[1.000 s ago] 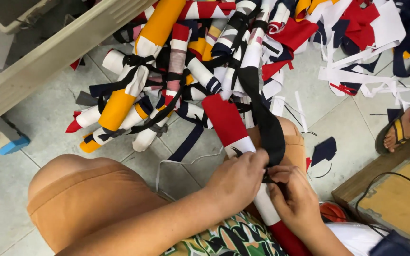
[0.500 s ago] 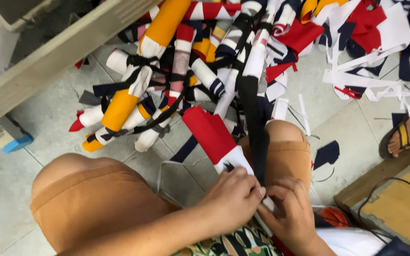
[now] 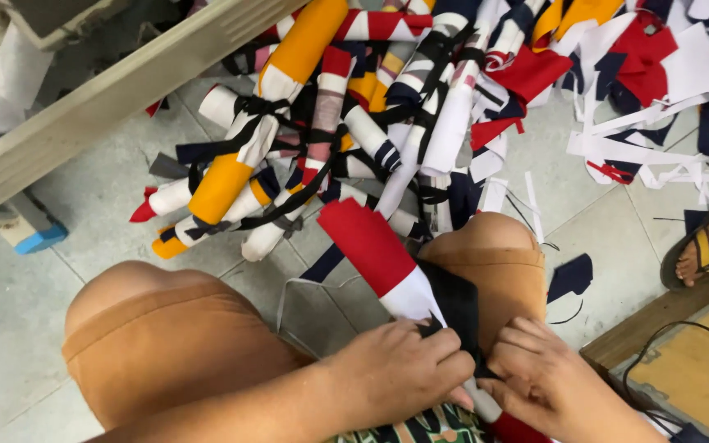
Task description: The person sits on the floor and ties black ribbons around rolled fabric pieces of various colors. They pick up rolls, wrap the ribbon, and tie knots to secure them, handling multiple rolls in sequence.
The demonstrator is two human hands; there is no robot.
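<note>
Red-white fabric roll clamped by both hands' grip; tied rolls piled beyond.

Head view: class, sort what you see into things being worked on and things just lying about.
In hand:
left hand
right hand
red-and-white fabric roll
black strip

Lying about:
tied rolls
white scraps
sandalled foot
wooden beam
</note>
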